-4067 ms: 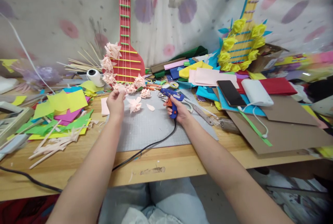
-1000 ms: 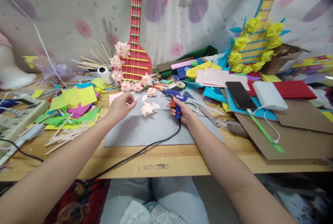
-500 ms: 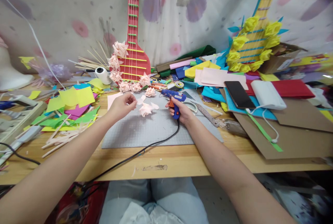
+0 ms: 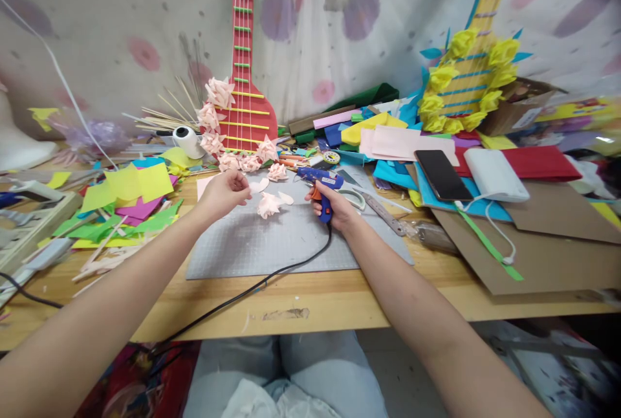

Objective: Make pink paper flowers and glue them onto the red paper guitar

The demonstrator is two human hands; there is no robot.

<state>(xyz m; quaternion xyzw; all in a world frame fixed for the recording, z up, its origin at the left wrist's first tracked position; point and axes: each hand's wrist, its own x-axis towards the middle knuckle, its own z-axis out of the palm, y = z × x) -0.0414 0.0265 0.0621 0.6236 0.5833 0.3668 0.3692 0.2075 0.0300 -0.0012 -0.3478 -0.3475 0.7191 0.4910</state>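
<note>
My right hand (image 4: 334,206) is wrapped round a blue hot glue gun (image 4: 317,178), its nozzle pointing left and a black cord trailing from its grip. My left hand (image 4: 226,194) hovers over the left part of the grey cutting mat (image 4: 301,250), fingers curled and thumb pressed towards them. Whatever they pinch, if anything, I cannot make out. Just right of those fingertips are a loose pale pink petal (image 4: 259,185) and a pink paper flower (image 4: 268,206) with a petal beside it. Another pink flower (image 4: 277,172) lies behind, near the red paper guitar (image 4: 247,114), which has pink flowers along its edge.
Coloured paper scraps (image 4: 129,188) and a power strip (image 4: 36,237) crowd the left side. On the right are a phone (image 4: 442,175), a white power bank (image 4: 499,175) and cardboard (image 4: 524,243). A yellow guitar (image 4: 468,81) with yellow flowers stands at the back. A metal ruler (image 4: 383,213) touches the mat.
My left hand has drawn slightly left, away from the petals, with its fingers still curled. My right hand keeps hold of the glue gun in nearly the same place. The whole view has shifted slightly.
</note>
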